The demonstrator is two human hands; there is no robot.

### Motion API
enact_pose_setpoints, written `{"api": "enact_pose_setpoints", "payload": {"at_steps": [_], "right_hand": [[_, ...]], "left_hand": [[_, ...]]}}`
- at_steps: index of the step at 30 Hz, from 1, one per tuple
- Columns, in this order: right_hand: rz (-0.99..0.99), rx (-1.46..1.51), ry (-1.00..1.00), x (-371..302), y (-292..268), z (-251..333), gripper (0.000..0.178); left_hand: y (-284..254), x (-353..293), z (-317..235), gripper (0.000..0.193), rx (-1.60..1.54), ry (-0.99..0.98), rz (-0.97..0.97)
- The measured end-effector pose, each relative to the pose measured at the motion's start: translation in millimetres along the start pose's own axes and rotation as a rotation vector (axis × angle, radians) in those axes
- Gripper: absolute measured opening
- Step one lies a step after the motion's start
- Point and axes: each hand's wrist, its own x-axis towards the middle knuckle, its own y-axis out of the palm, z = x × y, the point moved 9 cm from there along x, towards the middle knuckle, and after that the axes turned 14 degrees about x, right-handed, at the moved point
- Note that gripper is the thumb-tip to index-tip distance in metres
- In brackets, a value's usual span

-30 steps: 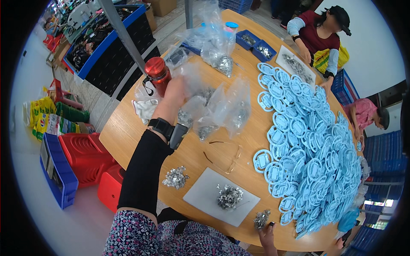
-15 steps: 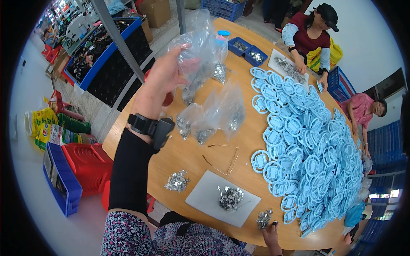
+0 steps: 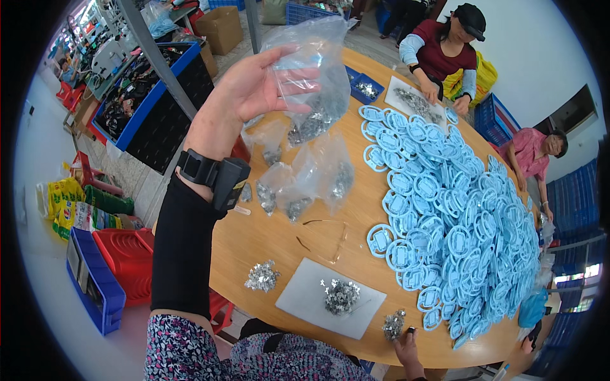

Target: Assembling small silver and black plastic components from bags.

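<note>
My left hand point(image 3: 273, 82), palm up with its fingers stretched apart, lies against a clear plastic bag point(image 3: 324, 70) at the far side of the table. Small silvery metal pieces point(image 3: 311, 125) fill the bottom of that bag. Nearer stand more clear bags point(image 3: 311, 168) with metal pieces in them. At the near table edge my right hand point(image 3: 408, 351) has its fingers apart, one with a dark tip, beside a small heap of metal pieces point(image 3: 394, 324). A white board point(image 3: 305, 295) bears another heap point(image 3: 341, 296) and a thin needle-like tool. A further heap point(image 3: 262, 276) lies left of it.
Light-blue round plastic parts point(image 3: 445, 222) make a big pile on the right. Eyeglasses point(image 3: 324, 241) lie mid-table. Across the table a co-worker point(image 3: 451, 51) handles parts by a white tray point(image 3: 416, 101) and blue bin point(image 3: 367, 87). Another person point(image 3: 530, 155) sits at right. A metal post point(image 3: 159, 60) stands left.
My left hand's fingers have spread from their bent hold on the bag. The bag with its metal pieces has shifted, uncovering another bag behind my wrist. My right hand stays by the small heap.
</note>
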Motion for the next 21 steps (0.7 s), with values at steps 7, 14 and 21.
{"api": "enact_pose_setpoints", "payload": {"at_steps": [7,14,21], "right_hand": [[-0.292,0.289,-0.194,21,-108,117,0.081],[-0.158,0.901,-0.775,50,-168,377,0.082],[0.040,0.961,-0.258,39,-122,309,0.027]], "left_hand": [[109,-38,25,0.045,0.243,-0.074,0.284],[242,-96,147,0.052,0.323,-0.157,0.627],[162,-115,168,0.074,0.973,0.257,-0.135]]}}
